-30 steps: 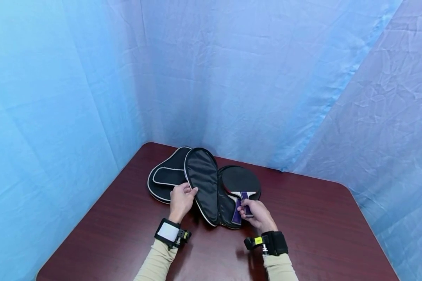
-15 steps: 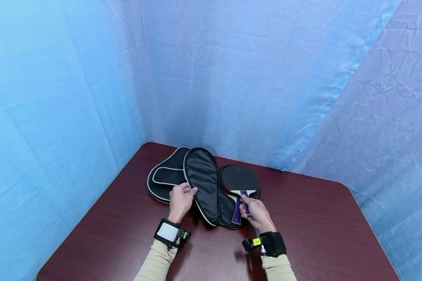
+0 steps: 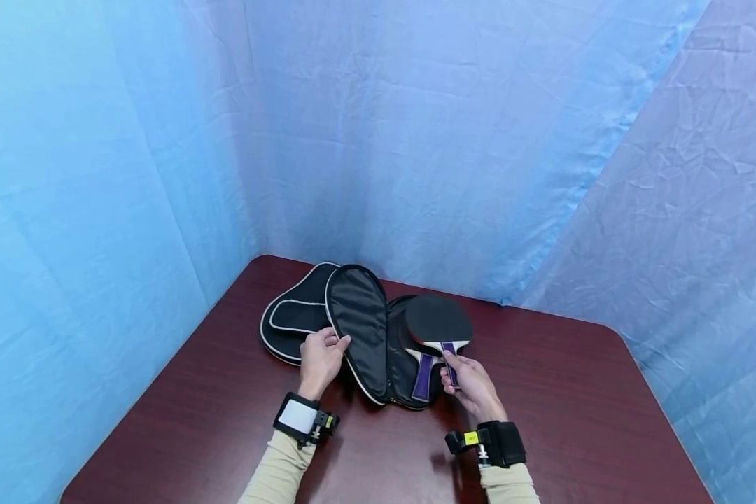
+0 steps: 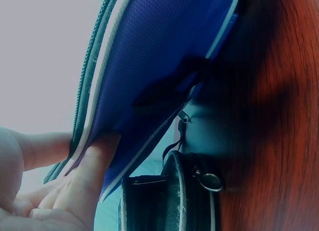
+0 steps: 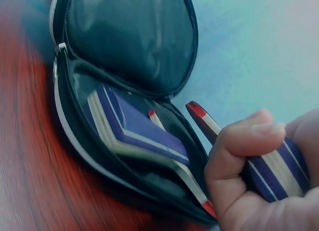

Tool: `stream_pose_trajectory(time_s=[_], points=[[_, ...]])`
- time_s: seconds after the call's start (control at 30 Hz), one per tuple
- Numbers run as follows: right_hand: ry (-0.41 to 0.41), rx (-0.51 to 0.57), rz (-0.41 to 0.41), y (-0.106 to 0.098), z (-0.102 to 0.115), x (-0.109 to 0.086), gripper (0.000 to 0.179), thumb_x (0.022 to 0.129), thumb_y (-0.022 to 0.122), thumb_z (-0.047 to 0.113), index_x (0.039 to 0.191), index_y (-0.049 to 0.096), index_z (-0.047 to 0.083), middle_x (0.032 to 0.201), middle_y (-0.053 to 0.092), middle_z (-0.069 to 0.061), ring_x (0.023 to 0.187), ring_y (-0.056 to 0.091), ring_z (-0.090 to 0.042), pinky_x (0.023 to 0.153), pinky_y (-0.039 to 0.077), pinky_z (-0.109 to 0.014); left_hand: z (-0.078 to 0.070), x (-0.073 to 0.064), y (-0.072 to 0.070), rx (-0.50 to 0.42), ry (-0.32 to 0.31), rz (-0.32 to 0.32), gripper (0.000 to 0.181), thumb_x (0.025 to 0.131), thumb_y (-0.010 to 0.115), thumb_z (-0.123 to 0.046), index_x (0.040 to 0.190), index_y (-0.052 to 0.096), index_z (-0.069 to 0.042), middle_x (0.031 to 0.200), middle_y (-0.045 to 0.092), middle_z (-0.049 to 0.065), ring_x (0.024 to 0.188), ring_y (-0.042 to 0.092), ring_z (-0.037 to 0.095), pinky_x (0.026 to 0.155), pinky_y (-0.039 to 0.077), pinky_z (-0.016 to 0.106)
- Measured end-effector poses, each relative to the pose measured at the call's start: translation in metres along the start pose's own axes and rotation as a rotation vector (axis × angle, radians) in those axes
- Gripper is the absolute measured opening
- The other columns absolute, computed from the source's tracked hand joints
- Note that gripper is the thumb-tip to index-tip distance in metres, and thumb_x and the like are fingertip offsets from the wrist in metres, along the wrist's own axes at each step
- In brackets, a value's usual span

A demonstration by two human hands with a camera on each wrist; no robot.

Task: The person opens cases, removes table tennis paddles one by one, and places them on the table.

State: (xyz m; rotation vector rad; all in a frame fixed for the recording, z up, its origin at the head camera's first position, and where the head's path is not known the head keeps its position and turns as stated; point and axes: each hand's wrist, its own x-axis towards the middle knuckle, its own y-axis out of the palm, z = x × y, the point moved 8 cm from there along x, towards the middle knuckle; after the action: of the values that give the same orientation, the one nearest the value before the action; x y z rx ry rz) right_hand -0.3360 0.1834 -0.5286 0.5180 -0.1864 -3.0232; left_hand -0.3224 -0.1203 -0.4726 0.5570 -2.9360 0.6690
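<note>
A black paddle case lies unzipped, its lid (image 3: pixel 360 318) folded up to the left. My left hand (image 3: pixel 321 357) pinches the lid's white-piped edge between thumb and fingers; the left wrist view shows the lid's blue outer face (image 4: pixel 159 47). In the case's bottom half lies one table tennis paddle, its purple handle (image 3: pixel 423 378) toward me and its blade mostly covered. Above it, a second table tennis paddle (image 3: pixel 439 320) with a black face is held by its handle in my right hand (image 3: pixel 472 383). In the right wrist view its handle end (image 5: pixel 279 173) shows inside the curled fingers.
Left of the unzipped case, partly under its lid, lies another black case (image 3: pixel 292 315) with white piping and a front pocket. Everything rests on a dark red wooden table (image 3: pixel 561 392). Blue cloth (image 3: pixel 416 140) hangs behind and at the sides.
My right hand has shifted right with the upper paddle, baring more of the lower paddle's handle. My left hand keeps its pinch on the lid, almost still.
</note>
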Motion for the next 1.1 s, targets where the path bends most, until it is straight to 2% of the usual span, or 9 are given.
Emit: stream_pose_trajectory(time_s=[0.13, 0.3, 0.43, 0.57, 0.63, 0.83, 1.1], points=[[0.001, -0.002, -0.023, -0.014, -0.001, -0.003, 0.031, 0.107, 0.045, 0.021, 0.121, 0.043, -0.006, 0.071, 0.048, 0.000, 0.055, 0.041, -0.008, 0.047, 0.036, -0.017, 0.001, 0.000, 0.001, 0.008, 0.000, 0.002, 0.013, 0.088, 0.073, -0.019, 0.084, 0.072, -0.007, 0.086, 0.077, 0.008, 0.088, 0.069, 0.027, 0.079, 0.053, 0.040], [0.000, -0.007, -0.044, -0.036, -0.001, -0.010, 0.036, 0.107, 0.044, 0.023, 0.126, 0.041, -0.007, 0.075, 0.048, -0.001, 0.057, 0.042, -0.008, 0.050, 0.038, -0.017, 0.002, 0.000, 0.001, 0.005, -0.007, -0.002, 0.015, 0.088, 0.073, -0.019, 0.078, 0.069, -0.008, 0.082, 0.076, 0.006, 0.084, 0.067, 0.027, 0.076, 0.051, 0.039], [0.009, 0.005, -0.062, -0.061, -0.003, -0.018, 0.041, 0.107, 0.044, 0.026, 0.130, 0.038, -0.007, 0.077, 0.049, -0.001, 0.059, 0.044, -0.008, 0.051, 0.039, -0.017, 0.002, 0.000, 0.002, 0.004, -0.011, -0.004, 0.014, 0.088, 0.073, -0.019, 0.079, 0.070, -0.008, 0.084, 0.076, 0.007, 0.086, 0.068, 0.027, 0.077, 0.052, 0.039], [0.041, 0.009, -0.094, -0.090, -0.005, -0.025, 0.045, 0.108, 0.042, 0.030, 0.134, 0.035, -0.006, 0.080, 0.050, -0.001, 0.061, 0.045, -0.008, 0.052, 0.040, -0.017, 0.001, 0.000, 0.002, 0.008, -0.004, -0.003, 0.016, 0.088, 0.074, -0.019, 0.077, 0.068, -0.008, 0.079, 0.075, 0.005, 0.079, 0.066, 0.023, 0.070, 0.050, 0.034], [0.056, 0.013, -0.110, -0.105, -0.004, -0.028, 0.046, 0.108, 0.040, 0.032, 0.136, 0.034, -0.005, 0.081, 0.051, 0.000, 0.062, 0.046, -0.008, 0.053, 0.040, -0.016, 0.001, 0.000, 0.001, 0.003, -0.004, -0.004, 0.016, 0.088, 0.074, -0.019, 0.077, 0.068, -0.008, 0.077, 0.075, 0.004, 0.075, 0.064, 0.021, 0.067, 0.048, 0.032], [0.063, 0.008, -0.144, -0.147, 0.001, -0.035, 0.049, 0.108, 0.038, 0.034, 0.138, 0.032, -0.004, 0.083, 0.053, 0.001, 0.064, 0.048, -0.006, 0.055, 0.042, -0.016, 0.002, 0.000, 0.000, 0.005, -0.005, -0.016, 0.011, 0.087, 0.075, -0.018, 0.087, 0.074, -0.007, 0.083, 0.077, 0.006, 0.081, 0.068, 0.020, 0.069, 0.050, 0.031], [0.117, 0.020, -0.175, -0.184, 0.000, -0.042, 0.045, 0.107, 0.039, 0.034, 0.135, 0.033, -0.001, 0.084, 0.055, 0.002, 0.066, 0.051, -0.005, 0.056, 0.045, -0.016, 0.002, 0.000, 0.002, 0.019, 0.003, -0.013, 0.011, 0.088, 0.074, -0.017, 0.087, 0.074, -0.007, 0.085, 0.077, 0.008, 0.085, 0.070, 0.022, 0.072, 0.053, 0.035]])
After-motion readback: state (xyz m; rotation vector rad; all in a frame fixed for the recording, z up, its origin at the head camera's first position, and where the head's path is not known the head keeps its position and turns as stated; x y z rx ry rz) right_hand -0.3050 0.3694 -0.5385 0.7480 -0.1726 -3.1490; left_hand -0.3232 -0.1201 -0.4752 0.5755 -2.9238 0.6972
